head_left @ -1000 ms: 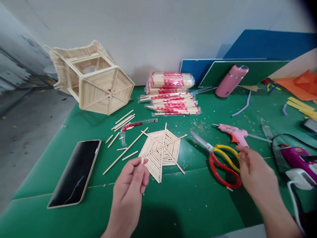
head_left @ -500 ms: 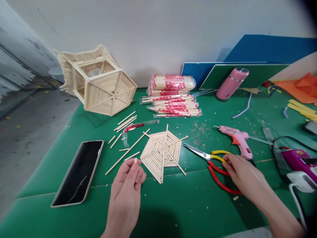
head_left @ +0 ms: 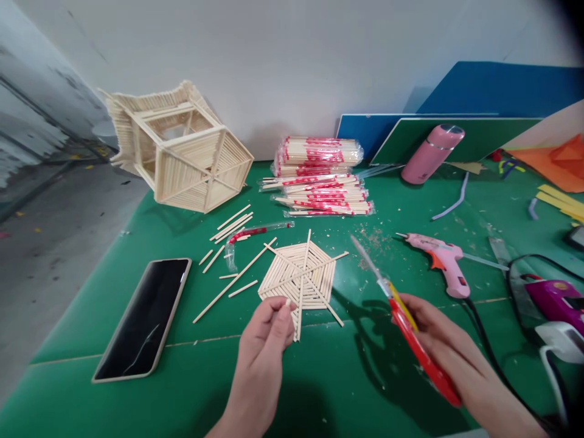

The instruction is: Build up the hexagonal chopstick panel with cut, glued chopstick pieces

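My left hand (head_left: 268,340) pinches a wooden stick whose pale tip (head_left: 288,302) shows above the thumb; the rest of it is hidden in the fist. Just behind that hand lies a flat hexagonal web of wooden sticks (head_left: 314,267), glued on crossing spokes. On the right, my right hand (head_left: 451,350) is closed round the red and yellow handles of a pair of scissors (head_left: 401,322). The scissors are raised off the table, tilted, their blades pointing up and to the left. Their shadow falls on the green tabletop below.
A stick-built lantern-like frame (head_left: 201,158) stands at back left, near wrapped chopsticks (head_left: 319,176). Loose sticks (head_left: 232,286) and a phone (head_left: 143,319) lie left. A pink glue gun (head_left: 440,258) with a cord, a pink bottle (head_left: 431,155) and a purple device (head_left: 554,298) are right.
My right hand has lifted the scissors off the table and turned them edge-on. My left hand has moved right with its stick, to the near edge of the web.
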Available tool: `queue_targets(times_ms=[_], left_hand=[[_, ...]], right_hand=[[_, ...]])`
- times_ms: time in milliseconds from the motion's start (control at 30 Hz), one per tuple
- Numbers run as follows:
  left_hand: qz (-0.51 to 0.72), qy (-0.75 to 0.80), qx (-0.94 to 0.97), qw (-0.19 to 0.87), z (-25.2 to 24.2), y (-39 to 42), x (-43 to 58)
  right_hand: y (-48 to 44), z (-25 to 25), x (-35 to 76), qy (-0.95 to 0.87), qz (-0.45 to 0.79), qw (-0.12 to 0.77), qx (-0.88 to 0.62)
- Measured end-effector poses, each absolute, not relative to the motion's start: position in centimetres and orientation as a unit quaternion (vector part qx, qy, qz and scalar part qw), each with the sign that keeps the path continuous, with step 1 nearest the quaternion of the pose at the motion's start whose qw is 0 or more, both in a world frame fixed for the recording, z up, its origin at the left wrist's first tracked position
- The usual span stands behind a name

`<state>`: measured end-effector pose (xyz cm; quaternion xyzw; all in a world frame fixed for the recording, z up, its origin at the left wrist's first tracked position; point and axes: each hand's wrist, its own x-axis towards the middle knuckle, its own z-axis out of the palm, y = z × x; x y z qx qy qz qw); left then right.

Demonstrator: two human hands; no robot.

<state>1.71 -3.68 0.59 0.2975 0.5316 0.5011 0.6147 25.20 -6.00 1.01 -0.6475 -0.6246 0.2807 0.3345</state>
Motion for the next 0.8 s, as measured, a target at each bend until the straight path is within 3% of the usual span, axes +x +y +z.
queue_targets(times_ms=[133,500,667,800], left_hand=[[0.454,0.535,0.339,0.627,0.4,-3.9,2.2],[0.452,0.51,0.424,0.596,-0.3,-3.7,2.2],[0.433,0.494,0.486,0.577,-0.2,-3.7,1.9],[0.417,0.482,0.522,0.568,-0.1,-3.7,1.9]], right_hand=[[-6.6,0.5,23.4,-0.672,0.399,0.276,-0.56],[-7.6,0.6,22.9,-0.73,0.323,0.212,-0.564],[-7.7,1.1,22.7,-0.68,0.375,0.093,-0.624],[-7.5,1.4,22.3,-0.655,0.409,0.078,-0.63]])
